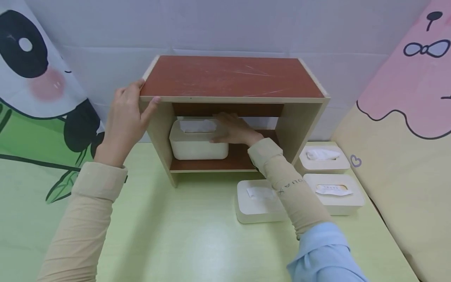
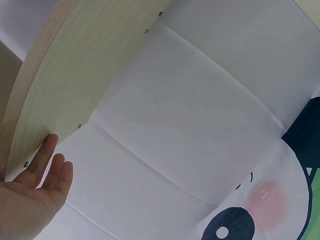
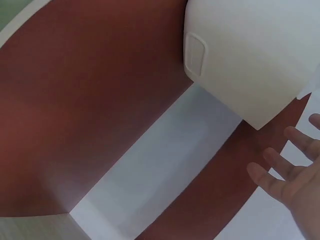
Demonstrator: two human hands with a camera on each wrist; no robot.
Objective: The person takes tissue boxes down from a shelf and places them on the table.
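Note:
A small wooden shelf unit [image 1: 232, 78] with a reddish-brown top stands on the table. My left hand [image 1: 125, 119] rests at its upper left front corner, the thumb by the top's front edge. In the left wrist view, the fingers of that hand [image 2: 42, 187] are fairly straight, one touching the side panel. Inside, a white tissue box [image 1: 199, 141] sits on the shelf board at the left. My right hand [image 1: 236, 129] reaches into the compartment at the box's right end. The right wrist view has this hand [image 3: 295, 175] with fingers spread, apart from the tissue box [image 3: 245, 55].
Outside the unit, one tissue box [image 1: 258, 203] lies in front, partly behind my right sleeve. Two more, a nearer box [image 1: 338, 201] and a farther box [image 1: 324, 166], lie to the right. A pale wall [image 1: 225, 27] stands behind the unit, a cream panel [image 1: 398, 188] at right.

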